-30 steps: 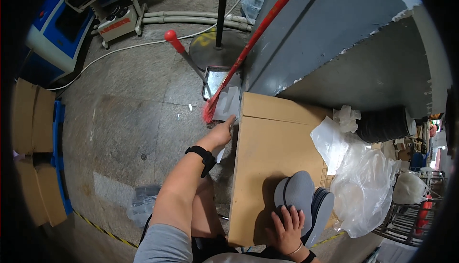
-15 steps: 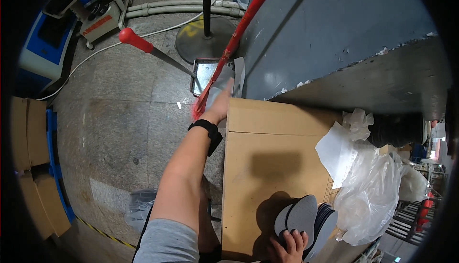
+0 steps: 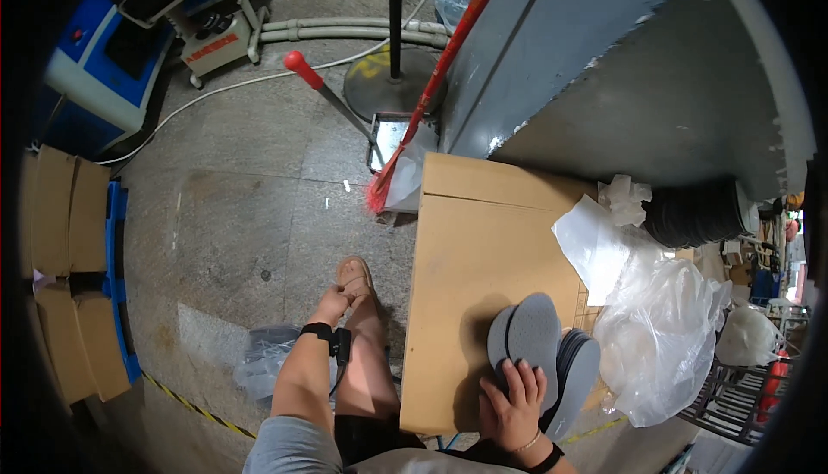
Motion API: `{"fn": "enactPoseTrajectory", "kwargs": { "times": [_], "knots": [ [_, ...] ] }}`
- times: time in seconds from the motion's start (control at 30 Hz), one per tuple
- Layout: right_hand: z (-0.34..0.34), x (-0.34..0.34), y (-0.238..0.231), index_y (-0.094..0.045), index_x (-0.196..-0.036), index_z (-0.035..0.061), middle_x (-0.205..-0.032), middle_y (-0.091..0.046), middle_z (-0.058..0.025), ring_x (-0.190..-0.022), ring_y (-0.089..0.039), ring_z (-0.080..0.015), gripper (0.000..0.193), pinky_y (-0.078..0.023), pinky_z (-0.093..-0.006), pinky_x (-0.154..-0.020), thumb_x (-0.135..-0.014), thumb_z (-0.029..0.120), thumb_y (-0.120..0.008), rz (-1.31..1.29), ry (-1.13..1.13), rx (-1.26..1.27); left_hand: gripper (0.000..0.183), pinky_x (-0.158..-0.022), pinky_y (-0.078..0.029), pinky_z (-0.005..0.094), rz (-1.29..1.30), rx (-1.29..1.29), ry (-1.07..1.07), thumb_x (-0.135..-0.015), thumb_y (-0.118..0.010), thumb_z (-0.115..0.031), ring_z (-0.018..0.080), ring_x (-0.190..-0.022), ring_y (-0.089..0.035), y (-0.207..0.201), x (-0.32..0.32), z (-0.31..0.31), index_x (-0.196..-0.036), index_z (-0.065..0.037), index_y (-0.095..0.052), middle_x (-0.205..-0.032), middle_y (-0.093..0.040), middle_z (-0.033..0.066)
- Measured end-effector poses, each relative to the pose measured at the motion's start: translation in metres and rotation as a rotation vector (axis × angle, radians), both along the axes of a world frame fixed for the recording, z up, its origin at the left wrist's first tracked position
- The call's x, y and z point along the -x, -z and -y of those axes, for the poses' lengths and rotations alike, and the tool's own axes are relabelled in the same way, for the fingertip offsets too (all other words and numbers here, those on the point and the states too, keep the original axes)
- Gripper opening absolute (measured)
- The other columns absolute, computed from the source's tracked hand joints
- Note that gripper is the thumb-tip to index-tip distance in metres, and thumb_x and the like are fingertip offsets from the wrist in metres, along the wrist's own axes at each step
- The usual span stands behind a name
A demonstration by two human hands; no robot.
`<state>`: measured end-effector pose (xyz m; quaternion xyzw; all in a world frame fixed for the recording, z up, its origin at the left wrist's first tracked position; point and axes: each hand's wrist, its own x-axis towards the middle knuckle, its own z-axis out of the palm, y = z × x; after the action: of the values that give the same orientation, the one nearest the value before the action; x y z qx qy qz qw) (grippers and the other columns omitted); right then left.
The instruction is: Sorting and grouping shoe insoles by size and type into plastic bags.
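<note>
My right hand (image 3: 515,405) grips the lower end of several grey insoles (image 3: 535,332) over a cardboard box (image 3: 479,250). Its fingers lie across the top insole, with the thumb at the left side. A second stack of grey insoles (image 3: 580,379), dark at its layered edges, is just to the right. My left hand (image 3: 330,306) hangs left of the box, above my sandalled foot (image 3: 354,274). Its fingers are curled together, and nothing shows in them. A black device is strapped around the left wrist.
Clear plastic bags (image 3: 660,327) and a white sheet (image 3: 591,245) lie at the box's right side. Beyond its far left corner are a red broom (image 3: 379,188) and a long-handled dustpan (image 3: 388,138). A grey metal surface (image 3: 638,112) borders the far side. Cartons (image 3: 69,215) stand at left.
My left arm has drawn back from beside the dustpan to near my foot. The grey strip beside that hand is no longer visible. My right hand stays on the insoles; the view has shifted.
</note>
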<state>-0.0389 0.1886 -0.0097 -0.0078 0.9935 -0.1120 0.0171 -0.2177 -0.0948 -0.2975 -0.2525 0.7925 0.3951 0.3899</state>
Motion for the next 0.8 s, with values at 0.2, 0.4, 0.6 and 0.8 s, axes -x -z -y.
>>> {"fn": "enactPoseTrajectory", "kwargs": {
  "times": [0.2,0.4,0.6,0.8],
  "knots": [
    [0.003,-0.002,-0.003,-0.062,-0.093,0.012,-0.126,-0.046,-0.0141,-0.118,-0.039,-0.0334,0.023,-0.027,-0.051,-0.098,-0.071,0.016,-0.062,-0.091,-0.055,0.036,0.046,-0.077,-0.047,0.0336,-0.239,0.04,0.003,-0.079,-0.061,-0.02,0.0259,-0.087,-0.062,-0.032,-0.058,0.04,-0.116,0.005,-0.051,-0.1,-0.062,0.0204],
    [-0.009,-0.003,-0.021,-0.053,-0.108,0.0051,-0.12,-0.046,-0.019,-0.113,-0.043,-0.0388,0.034,-0.034,-0.0461,-0.096,-0.074,0.007,-0.06,-0.263,0.022,0.317,0.033,-0.077,-0.046,0.0289,-0.42,-0.289,0.123,-0.083,-0.059,-0.016,0.0169,-0.083,-0.057,-0.159,-0.077,-0.009,-0.109,0.004,-0.054,-0.095,-0.062,0.0119],
    [-0.043,-0.004,-0.008,-0.042,-0.119,-0.0041,-0.119,-0.045,-0.0244,-0.11,-0.043,-0.0408,0.049,-0.036,-0.0437,-0.095,-0.078,0.015,-0.06,-0.317,0.355,0.365,0.026,-0.074,-0.047,0.0247,-0.767,-0.774,0.201,-0.087,-0.057,-0.012,0.0122,-0.084,-0.056,-0.256,-0.116,-0.078,-0.109,0.001,-0.053,-0.097,-0.059,0.0081],
    [-0.035,-0.017,-0.018,-0.042,-0.117,-0.004,-0.116,-0.048,-0.0232,-0.113,-0.043,-0.0363,0.053,-0.034,-0.0435,-0.096,-0.077,0.023,-0.062,-0.253,0.381,0.15,0.053,-0.077,-0.046,0.0281,0.006,-0.842,0.128,-0.084,-0.062,-0.034,0.0151,-0.097,-0.052,-0.271,-0.116,-0.165,-0.119,0.002,-0.044,-0.115,-0.049,0.0109]
  ]
}}
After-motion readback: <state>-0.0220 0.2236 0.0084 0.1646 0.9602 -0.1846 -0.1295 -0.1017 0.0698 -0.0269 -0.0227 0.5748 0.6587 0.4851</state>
